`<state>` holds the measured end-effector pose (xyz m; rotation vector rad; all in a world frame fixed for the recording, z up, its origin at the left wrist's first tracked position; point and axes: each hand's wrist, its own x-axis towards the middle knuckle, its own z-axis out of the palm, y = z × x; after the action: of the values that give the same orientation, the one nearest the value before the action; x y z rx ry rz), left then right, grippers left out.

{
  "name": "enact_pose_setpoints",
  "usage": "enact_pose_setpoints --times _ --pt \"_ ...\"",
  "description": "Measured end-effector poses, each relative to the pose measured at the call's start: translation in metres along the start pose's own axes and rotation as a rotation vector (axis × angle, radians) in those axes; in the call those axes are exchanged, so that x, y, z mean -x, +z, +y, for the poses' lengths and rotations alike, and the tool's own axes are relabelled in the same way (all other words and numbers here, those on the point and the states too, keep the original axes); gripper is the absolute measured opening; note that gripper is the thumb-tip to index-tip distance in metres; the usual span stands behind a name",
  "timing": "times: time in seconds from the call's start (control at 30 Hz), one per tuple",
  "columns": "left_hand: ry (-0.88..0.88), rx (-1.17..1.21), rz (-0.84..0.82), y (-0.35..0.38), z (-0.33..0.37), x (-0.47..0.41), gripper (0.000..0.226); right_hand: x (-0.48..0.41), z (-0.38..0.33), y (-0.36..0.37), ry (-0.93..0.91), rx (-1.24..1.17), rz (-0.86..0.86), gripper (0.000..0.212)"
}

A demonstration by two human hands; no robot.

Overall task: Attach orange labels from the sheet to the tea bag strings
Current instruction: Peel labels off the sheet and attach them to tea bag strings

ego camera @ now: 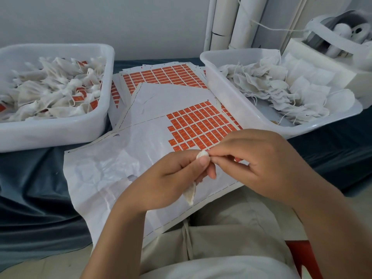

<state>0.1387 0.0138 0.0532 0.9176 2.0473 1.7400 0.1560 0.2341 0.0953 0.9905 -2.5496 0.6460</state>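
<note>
We take the label sheet (pixel 153 125) as our landmark: it lies tilted across the blue cloth (pixel 36 188), its near corner hanging over our lap, and only its far right part still carries a block of orange labels (pixel 198 125). Above the near right part of that sheet our left hand (pixel 171 178) is curled around a tea bag (pixel 191 193), the thumb and forefinger pinching its bunched top (pixel 202 155) while the tail of the bag hangs out under the palm. Our right hand (pixel 259 160) meets it from the right, fingertips narrowed to a pinch right against that bunched top; we cannot tell whether a string or a label sits between them, as the fingers cover the spot. Left of the sheet stands a white tub (pixel 60 133) filled with tea bags already bearing orange tags (pixel 80 95). Right of the sheet, its edge resting on the sheet's far corner, a second white tub (pixel 251 115) holds plain bags with loose strings (pixel 271 85). Beyond the sheet more full label sheets (pixel 161 75) lie stacked between the two tubs.
</note>
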Motion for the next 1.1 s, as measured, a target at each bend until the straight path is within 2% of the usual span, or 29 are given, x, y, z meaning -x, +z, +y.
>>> enact_pose_setpoints --times 0.1,0.23,0.37,0.43,0.53,0.67,0.77,0.93,1.0,1.1 --pt "-0.029 0.025 0.004 0.000 0.000 -0.001 0.036 0.000 -0.001 -0.003 0.000 -0.012 -0.065 0.021" --pt "-0.056 0.061 -0.024 0.000 0.000 -0.002 0.036 0.000 -0.002 -0.001 0.029 -0.007 -0.057 0.023" --pt "-0.070 0.056 -0.017 0.002 -0.004 -0.005 0.039 -0.001 -0.003 0.003 0.063 0.065 0.012 0.023" --pt "-0.064 0.076 0.001 0.003 -0.005 -0.007 0.039 -0.001 -0.005 0.007 0.140 0.006 0.073 0.021" --pt "-0.076 0.166 0.039 0.001 -0.007 -0.007 0.039 -0.001 -0.001 0.012 0.315 -0.354 0.091 0.016" --pt "-0.094 0.410 0.021 0.003 -0.010 -0.007 0.037 -0.002 0.008 0.016 0.563 -1.012 -0.122 0.014" --pt "-0.109 0.531 -0.002 0.006 -0.012 -0.009 0.040 -0.002 0.013 0.019 0.593 -1.185 -0.229 0.021" --pt "-0.086 0.575 -0.084 0.005 -0.013 -0.008 0.041 0.000 0.013 0.012 0.563 -1.026 -0.305 0.029" --pt "-0.076 0.598 -0.106 0.005 -0.014 -0.008 0.039 0.000 0.010 0.006 0.522 -0.826 -0.289 0.026" --pt "-0.073 0.657 -0.133 0.006 -0.015 -0.008 0.037 0.000 0.004 0.000 0.350 -0.482 -0.198 0.019"
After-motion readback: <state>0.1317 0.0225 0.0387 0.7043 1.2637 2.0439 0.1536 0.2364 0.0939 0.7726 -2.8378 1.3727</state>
